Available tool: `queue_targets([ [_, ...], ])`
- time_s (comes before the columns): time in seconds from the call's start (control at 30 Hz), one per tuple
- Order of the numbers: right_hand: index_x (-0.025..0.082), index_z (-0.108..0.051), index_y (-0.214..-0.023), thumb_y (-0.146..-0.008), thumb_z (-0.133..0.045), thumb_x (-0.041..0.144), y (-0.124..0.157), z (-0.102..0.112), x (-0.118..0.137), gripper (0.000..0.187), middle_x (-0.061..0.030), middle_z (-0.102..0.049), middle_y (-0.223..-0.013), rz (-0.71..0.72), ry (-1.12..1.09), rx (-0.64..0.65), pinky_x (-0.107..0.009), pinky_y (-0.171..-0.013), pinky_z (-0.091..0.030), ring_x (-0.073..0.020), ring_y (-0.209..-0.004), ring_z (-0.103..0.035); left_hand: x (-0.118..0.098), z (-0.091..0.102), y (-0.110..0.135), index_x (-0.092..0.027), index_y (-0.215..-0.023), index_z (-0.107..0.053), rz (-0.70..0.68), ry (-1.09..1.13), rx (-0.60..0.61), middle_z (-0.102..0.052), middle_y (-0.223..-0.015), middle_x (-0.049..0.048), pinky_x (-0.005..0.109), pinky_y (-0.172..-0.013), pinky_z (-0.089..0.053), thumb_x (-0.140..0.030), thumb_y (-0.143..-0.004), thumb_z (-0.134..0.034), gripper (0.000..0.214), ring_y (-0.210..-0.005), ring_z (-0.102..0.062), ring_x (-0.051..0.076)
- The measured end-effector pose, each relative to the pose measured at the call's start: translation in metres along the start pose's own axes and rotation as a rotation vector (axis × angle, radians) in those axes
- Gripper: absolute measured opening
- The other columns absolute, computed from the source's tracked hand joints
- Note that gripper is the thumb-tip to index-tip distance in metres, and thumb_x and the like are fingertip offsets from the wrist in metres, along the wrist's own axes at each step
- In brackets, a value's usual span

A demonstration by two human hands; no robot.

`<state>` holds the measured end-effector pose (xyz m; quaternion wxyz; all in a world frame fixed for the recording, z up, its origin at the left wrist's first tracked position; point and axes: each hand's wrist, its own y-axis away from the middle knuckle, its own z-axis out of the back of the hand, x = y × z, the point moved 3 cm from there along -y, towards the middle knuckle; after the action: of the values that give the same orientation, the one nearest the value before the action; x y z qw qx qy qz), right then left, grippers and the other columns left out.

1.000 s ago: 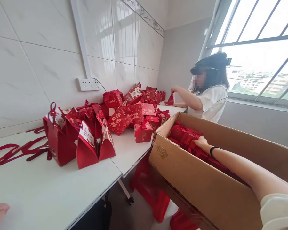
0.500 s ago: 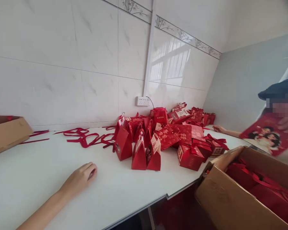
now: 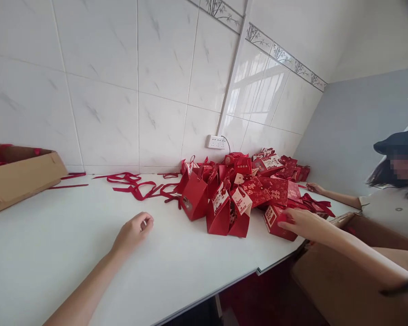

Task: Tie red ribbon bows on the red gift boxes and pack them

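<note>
My left hand point(image 3: 134, 231) rests on the white table point(image 3: 177, 267), its fingers loosely curled with nothing visible in them. My right hand point(image 3: 301, 222) reaches in from the right, fingers bent together at the top of a red gift box point(image 3: 275, 226); they hide its ribbon bow. Between the hands, a red peaked gift box point(image 3: 218, 217) with a pale printed tag stands close beside another peaked box point(image 3: 240, 222). A larger red peaked box point(image 3: 194, 199) leans behind them.
More red boxes are heaped along the tiled wall, near a power socket point(image 3: 216, 141). Loose red ribbons point(image 3: 144, 188) lie left of them. Cardboard cartons stand at the far left point(image 3: 30, 179) and lower right point(image 3: 323, 276). A co-worker's hand point(image 3: 315, 188) rests at the back right.
My right hand has come onto the red gift box. The flat red printed piece held up at the right is gone from there. The view has shifted left; my left hand stays curled.
</note>
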<state>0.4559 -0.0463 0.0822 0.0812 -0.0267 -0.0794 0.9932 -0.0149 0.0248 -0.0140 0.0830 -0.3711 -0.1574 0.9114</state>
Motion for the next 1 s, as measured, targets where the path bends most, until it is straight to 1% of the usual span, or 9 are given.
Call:
queue_targets([
  [0.1,0.014,-0.063,-0.104,-0.080,-0.058,0.046,-0.016,-0.007,0.030,0.041,-0.0151,-0.067,-0.106,0.028,-0.006,0.123,-0.040,-0.081,-0.051,-0.0312,-0.095,-0.064,-0.001,-0.006,0.000,-0.023,-0.069,-0.049,-0.025,0.002,0.055,-0.058,-0.068,-0.0027,0.021,-0.053,-0.041,-0.039,-0.079,-0.038,0.022,-0.059,-0.053,0.013],
  [0.23,0.012,-0.036,-0.136,-0.077,-0.057,0.051,-0.016,-0.031,0.073,0.074,-0.0172,-0.064,-0.111,-0.012,-0.335,0.389,-0.031,-0.052,-0.055,-0.0240,-0.076,-0.067,0.000,-0.013,0.000,-0.023,-0.069,-0.048,-0.061,-0.007,0.101,-0.060,-0.075,-0.0032,0.022,-0.054,-0.040,-0.036,-0.080,-0.037,0.021,-0.057,-0.051,0.011],
  [0.3,0.015,-0.027,-0.142,-0.077,-0.059,0.049,-0.015,-0.044,0.091,0.080,-0.0164,-0.064,-0.111,0.012,-0.466,0.414,-0.027,-0.045,-0.054,-0.0219,-0.074,-0.066,0.001,-0.015,0.000,-0.022,-0.069,-0.049,-0.066,-0.018,0.115,-0.060,-0.075,-0.0034,0.023,-0.053,-0.039,-0.035,-0.079,-0.037,0.020,-0.055,-0.049,0.011],
  [0.4,0.021,-0.031,-0.139,-0.081,-0.056,0.041,-0.024,-0.061,0.110,0.067,-0.0127,-0.065,-0.109,0.091,-0.492,0.339,-0.026,-0.046,-0.054,-0.0160,-0.062,-0.063,0.001,-0.016,-0.001,-0.022,-0.069,-0.049,-0.074,-0.019,0.133,-0.060,-0.075,-0.0034,0.024,-0.052,-0.038,-0.033,-0.079,-0.037,0.019,-0.053,-0.047,0.011],
  [0.5,0.018,-0.041,-0.131,-0.085,-0.053,0.031,-0.042,-0.074,0.120,0.050,-0.0119,-0.066,-0.105,0.117,-0.465,0.294,-0.025,-0.050,-0.054,-0.0130,-0.055,-0.061,0.000,-0.016,-0.001,-0.022,-0.068,-0.049,-0.063,-0.012,0.148,-0.060,-0.076,-0.0028,0.024,-0.052,-0.037,-0.032,-0.079,-0.037,0.019,-0.054,-0.047,0.011],
  [0.67,0.013,-0.053,-0.112,-0.087,-0.050,0.029,-0.066,-0.083,0.131,0.030,-0.0129,-0.068,-0.101,0.125,-0.431,0.273,-0.028,-0.063,-0.056,-0.0169,-0.063,-0.066,-0.001,-0.015,-0.002,-0.021,-0.068,-0.048,-0.039,-0.023,0.163,-0.060,-0.077,-0.0023,0.024,-0.052,-0.036,-0.031,-0.079,-0.038,0.017,-0.055,-0.047,0.011],
  [0.83,0.017,-0.057,-0.098,-0.086,-0.049,0.024,-0.061,-0.082,0.132,0.016,-0.0121,-0.069,-0.102,0.206,-0.357,0.219,-0.036,-0.084,-0.051,-0.0267,-0.094,-0.065,0.001,-0.017,-0.002,-0.022,-0.068,-0.049,-0.039,-0.026,0.157,-0.061,-0.076,-0.0025,0.024,-0.052,-0.037,-0.031,-0.079,-0.038,0.018,-0.055,-0.049,0.011],
  [0.93,0.019,-0.059,-0.095,-0.087,-0.043,0.022,-0.050,-0.084,0.128,0.018,-0.0107,-0.070,-0.099,0.251,-0.334,0.221,-0.036,-0.084,-0.051,-0.0262,-0.093,-0.066,0.001,-0.018,-0.002,-0.022,-0.069,-0.050,-0.041,-0.029,0.163,-0.062,-0.077,-0.0022,0.024,-0.053,-0.037,-0.032,-0.079,-0.038,0.019,-0.057,-0.050,0.012],
  [1.0,0.020,-0.060,-0.101,-0.087,-0.042,0.022,-0.041,-0.087,0.125,0.023,-0.0086,-0.071,-0.099,0.269,-0.328,0.233,-0.035,-0.083,-0.052,-0.0241,-0.091,-0.067,0.001,-0.018,-0.002,-0.022,-0.069,-0.050,-0.042,-0.032,0.167,-0.062,-0.078,-0.0020,0.024,-0.054,-0.037,-0.032,-0.079,-0.038,0.019,-0.058,-0.051,0.012],
])
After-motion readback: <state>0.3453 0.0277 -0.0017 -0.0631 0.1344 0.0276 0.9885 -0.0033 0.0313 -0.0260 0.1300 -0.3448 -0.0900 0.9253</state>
